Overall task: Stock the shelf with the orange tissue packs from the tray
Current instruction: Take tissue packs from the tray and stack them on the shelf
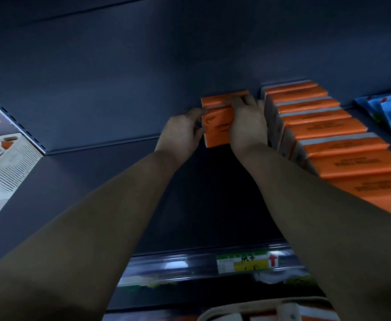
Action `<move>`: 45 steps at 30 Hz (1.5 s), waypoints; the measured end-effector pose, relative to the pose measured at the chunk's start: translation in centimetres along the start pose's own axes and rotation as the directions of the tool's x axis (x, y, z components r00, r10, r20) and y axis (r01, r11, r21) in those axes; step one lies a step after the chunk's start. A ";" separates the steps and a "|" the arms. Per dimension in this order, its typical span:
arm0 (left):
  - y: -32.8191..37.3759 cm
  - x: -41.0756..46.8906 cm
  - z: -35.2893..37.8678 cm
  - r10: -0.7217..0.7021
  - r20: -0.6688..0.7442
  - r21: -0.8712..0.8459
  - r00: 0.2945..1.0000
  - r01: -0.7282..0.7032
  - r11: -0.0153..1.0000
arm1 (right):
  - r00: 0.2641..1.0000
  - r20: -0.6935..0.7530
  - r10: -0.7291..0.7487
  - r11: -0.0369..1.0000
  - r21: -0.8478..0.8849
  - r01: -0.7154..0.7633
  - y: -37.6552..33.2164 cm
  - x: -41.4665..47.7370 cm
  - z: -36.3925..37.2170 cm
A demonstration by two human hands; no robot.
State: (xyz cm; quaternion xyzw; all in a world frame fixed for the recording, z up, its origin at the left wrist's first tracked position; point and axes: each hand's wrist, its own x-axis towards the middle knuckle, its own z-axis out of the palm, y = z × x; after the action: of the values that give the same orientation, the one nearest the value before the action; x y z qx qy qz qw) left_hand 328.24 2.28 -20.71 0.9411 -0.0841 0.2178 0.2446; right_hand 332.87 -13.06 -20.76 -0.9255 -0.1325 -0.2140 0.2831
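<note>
Orange pack (pixel 216 132) — between hands (pixel 182 133) (pixel 247 126)

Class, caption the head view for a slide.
Left hand and right hand grip orange tissue packs on the dark metal shelf, beside a stocked row.

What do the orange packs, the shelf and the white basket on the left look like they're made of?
Orange tissue packs: probably thin plastic film, slightly glossy; soft, rounded edges.
Shelf: likely painted metal, dark matte; slotted upright at its left end.
White basket: seemingly moulded plastic, matte; rows of vent slots.
</note>
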 end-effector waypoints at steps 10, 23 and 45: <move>0.7 -0.5 0.6 -0.063 -0.023 -0.050 0.998 0.062 0.997 | 0.974 0.218 0.062 0.971 -0.238 -0.008 -0.1 -4.5 -1.8; 2.1 0.1 0.3 -0.119 0.086 -0.175 0.989 0.133 0.975 | 0.928 0.359 0.101 0.991 -0.119 -0.061 -0.5 -4.2 -1.6; 4.5 3.4 4.2 -0.465 0.166 -0.264 0.870 0.494 0.829 | 0.929 0.362 0.071 0.975 -0.221 0.012 0.9 -7.0 -4.1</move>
State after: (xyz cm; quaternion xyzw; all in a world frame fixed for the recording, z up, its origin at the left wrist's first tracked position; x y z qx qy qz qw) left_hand 331.64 -3.88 -20.52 0.8934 0.1114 0.0893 0.4260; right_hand 325.75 -17.06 -21.42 -0.9765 -0.1449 -0.0458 0.1527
